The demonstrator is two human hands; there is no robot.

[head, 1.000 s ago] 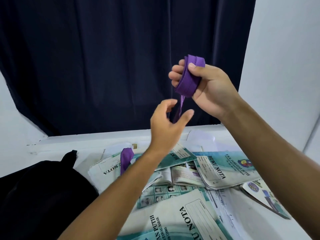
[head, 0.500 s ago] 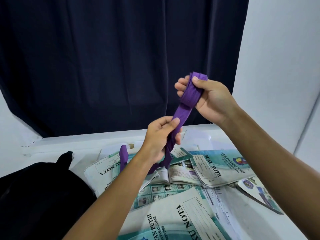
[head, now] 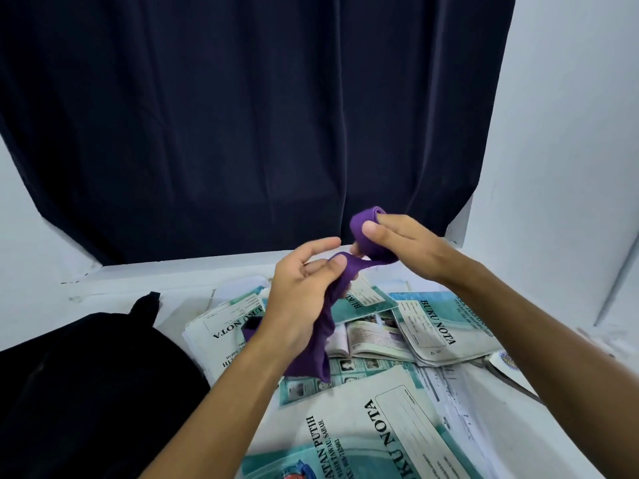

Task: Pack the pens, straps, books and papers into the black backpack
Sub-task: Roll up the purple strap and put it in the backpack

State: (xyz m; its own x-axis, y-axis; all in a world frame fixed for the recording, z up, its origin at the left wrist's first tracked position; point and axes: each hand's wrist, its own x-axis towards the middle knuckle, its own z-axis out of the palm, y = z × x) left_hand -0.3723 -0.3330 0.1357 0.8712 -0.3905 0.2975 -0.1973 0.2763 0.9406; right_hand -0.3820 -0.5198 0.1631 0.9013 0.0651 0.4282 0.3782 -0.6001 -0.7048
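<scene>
Right hand (head: 397, 245) grips the rolled end of the purple strap (head: 368, 233), left hand (head: 301, 295) pinches its loose tail. Notebooks (head: 377, 420) all sit on the table beside the black backpack (head: 90, 385), so packing's barely begun.

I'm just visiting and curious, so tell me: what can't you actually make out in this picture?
- Black backpack, head view: cut off by the left and bottom edges; its opening cannot be seen.
- Purple strap: its middle is hidden behind the left hand, and the coil's inner turns inside the right hand.
- Pens: none can be made out.
- Nearest notebook: cut off by the bottom edge.
</scene>
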